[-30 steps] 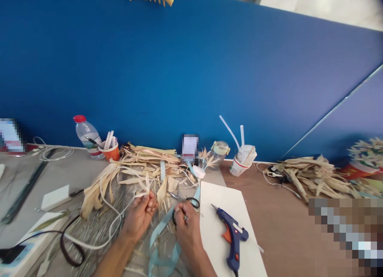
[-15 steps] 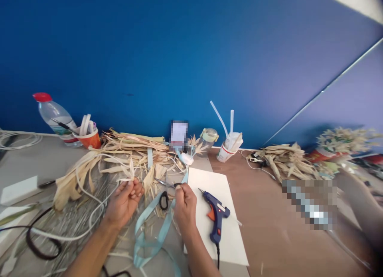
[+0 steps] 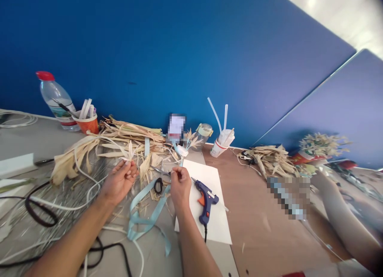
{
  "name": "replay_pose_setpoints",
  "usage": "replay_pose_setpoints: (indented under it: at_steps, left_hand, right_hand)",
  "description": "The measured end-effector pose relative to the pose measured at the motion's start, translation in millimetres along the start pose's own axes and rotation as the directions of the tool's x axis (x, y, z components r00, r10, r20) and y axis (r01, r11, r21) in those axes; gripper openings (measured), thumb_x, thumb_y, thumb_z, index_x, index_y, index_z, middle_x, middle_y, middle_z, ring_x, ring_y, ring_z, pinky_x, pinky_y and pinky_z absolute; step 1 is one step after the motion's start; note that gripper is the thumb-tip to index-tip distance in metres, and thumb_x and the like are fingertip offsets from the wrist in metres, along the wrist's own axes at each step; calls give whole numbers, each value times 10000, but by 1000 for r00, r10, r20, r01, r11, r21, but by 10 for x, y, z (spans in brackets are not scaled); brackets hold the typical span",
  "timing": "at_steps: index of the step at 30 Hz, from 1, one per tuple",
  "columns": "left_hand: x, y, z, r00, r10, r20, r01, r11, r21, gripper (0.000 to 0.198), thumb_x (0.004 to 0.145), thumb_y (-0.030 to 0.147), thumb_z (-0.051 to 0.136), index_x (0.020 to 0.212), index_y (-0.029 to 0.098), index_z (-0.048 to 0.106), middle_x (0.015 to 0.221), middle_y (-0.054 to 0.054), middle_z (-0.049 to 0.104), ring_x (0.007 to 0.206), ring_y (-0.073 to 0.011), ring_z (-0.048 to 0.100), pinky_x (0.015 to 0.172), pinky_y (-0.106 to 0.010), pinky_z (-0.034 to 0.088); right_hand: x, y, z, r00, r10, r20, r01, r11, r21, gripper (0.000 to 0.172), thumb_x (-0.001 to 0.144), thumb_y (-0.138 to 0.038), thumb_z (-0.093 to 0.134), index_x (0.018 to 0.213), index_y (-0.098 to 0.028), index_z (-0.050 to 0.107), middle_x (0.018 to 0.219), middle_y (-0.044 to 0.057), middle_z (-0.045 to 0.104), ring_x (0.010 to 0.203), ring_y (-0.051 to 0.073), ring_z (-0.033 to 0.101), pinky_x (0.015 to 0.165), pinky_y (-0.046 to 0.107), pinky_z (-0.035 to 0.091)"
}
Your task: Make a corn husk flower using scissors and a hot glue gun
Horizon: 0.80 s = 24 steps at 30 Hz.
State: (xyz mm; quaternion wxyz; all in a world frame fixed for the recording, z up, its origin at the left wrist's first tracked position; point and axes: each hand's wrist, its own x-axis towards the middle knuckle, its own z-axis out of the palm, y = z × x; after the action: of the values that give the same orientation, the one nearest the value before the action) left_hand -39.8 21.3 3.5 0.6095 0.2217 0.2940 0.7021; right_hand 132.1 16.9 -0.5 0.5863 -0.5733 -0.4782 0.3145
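A small flower of pale dried husk (image 3: pixel 129 151) stands up from the pinched fingertips of my left hand (image 3: pixel 121 180). My right hand (image 3: pixel 180 185) is closed, thumb against fingers, above the left edge of the white sheet. What it pinches, if anything, is too small to make out. Just left of it lie scissors with black handles (image 3: pixel 158 185), partly covered by the hand. Below them a light blue ribbon (image 3: pixel 140 220) curls over the table. On the sheet (image 3: pixel 222 225) a blue glue gun (image 3: pixel 206 201) with an orange trigger rests close to my right hand.
Dried husks (image 3: pixel 134 129) lie heaped at the back. A bottle (image 3: pixel 58 101) and orange cup (image 3: pixel 86 122) stand left; a jar (image 3: pixel 204 134) and cup with clear sticks (image 3: pixel 220 147) stand behind the sheet. White cable (image 3: pixel 68 206) loops left. Another person's arm (image 3: pixel 338 213) reaches in right.
The view has tilted and shifted slightly. My right hand has turned a little, its fingertips drawn together beside the scissors. My left hand still holds the husk flower.
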Motion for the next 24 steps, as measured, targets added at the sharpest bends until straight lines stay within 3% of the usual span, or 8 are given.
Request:
replay_pose_setpoints:
  at_steps: [8,12,17,21,24]
  left_hand:
    - [32,-21,-76,999,9,33,-9,1000,-8,73,748,150,662,689,123,631,504,52,401,477,-50,338,516,-164,393]
    - [58,-18,-105,1000,-8,30,9,999,-39,82,732,175,689,700,123,633,496,61,394,468,-44,335,518,-170,398]
    - [31,-47,-90,998,-30,58,30,1000,8,111,707,208,717,688,131,639,492,61,404,471,-47,336,501,-169,368]
    - [-24,-130,-74,996,11,93,-24,989,149,150,664,268,752,707,156,663,610,28,534,542,-64,408,526,-175,366]
    - [-56,-177,-70,991,-16,131,-21,961,275,147,692,302,725,696,170,661,617,25,538,594,-87,434,562,-187,375]
  right_hand:
    - [-28,65,36,991,-51,127,64,993,-97,190,813,-281,419,740,-180,563,677,-1,566,657,153,506,635,253,383]
    - [-56,95,56,979,-25,202,61,983,-173,234,812,-287,423,598,-201,461,534,-54,416,534,123,397,521,235,291]
    - [-87,85,64,979,-21,204,53,987,-151,342,795,-331,463,517,-220,299,504,-70,276,507,102,290,484,237,221]
    - [-100,8,63,983,-46,180,63,994,-91,299,809,-355,473,560,-205,406,533,-56,378,546,116,376,530,236,302]
    - [-90,-21,65,985,-73,154,72,997,10,140,768,-281,496,784,-170,581,679,-9,536,649,144,497,628,254,396]
